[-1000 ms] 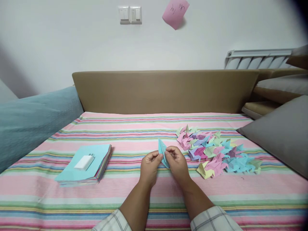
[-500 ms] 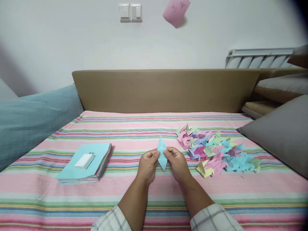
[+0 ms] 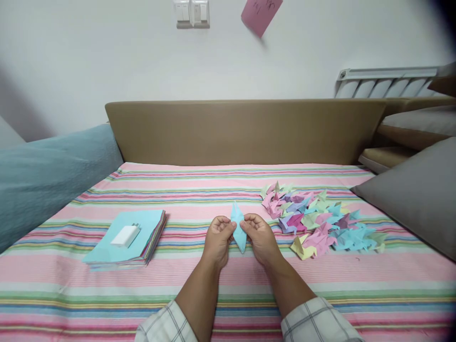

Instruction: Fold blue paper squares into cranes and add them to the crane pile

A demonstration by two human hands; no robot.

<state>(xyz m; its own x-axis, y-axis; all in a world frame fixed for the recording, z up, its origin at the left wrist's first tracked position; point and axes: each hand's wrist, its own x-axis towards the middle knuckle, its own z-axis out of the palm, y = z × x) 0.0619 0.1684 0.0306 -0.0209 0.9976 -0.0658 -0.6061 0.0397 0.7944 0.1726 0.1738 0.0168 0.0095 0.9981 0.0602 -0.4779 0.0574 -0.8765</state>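
Observation:
A light blue folded paper piece [image 3: 238, 228], a narrow diamond shape standing point up, is held between both my hands above the striped bedsheet [image 3: 228, 280]. My left hand [image 3: 218, 240] pinches its left edge with closed fingers. My right hand [image 3: 261, 237] pinches its right edge the same way. To the right lies a heap of several folded paper cranes [image 3: 317, 221] in pink, blue, green, yellow and purple. To the left sits a stack of coloured square paper [image 3: 126, 240] with a white charger plug [image 3: 124, 235] on top.
A tan padded headboard [image 3: 245, 130] runs across the back. A teal blanket [image 3: 50, 175] rises at the left and a grey pillow [image 3: 416, 194] at the right. Wall switches [image 3: 191, 12] and a pink note [image 3: 261, 13] hang on the wall.
The blue paper piece has turned from tilted to upright and facing me, and both hands shifted slightly up along its edges. The view has tipped a little downward.

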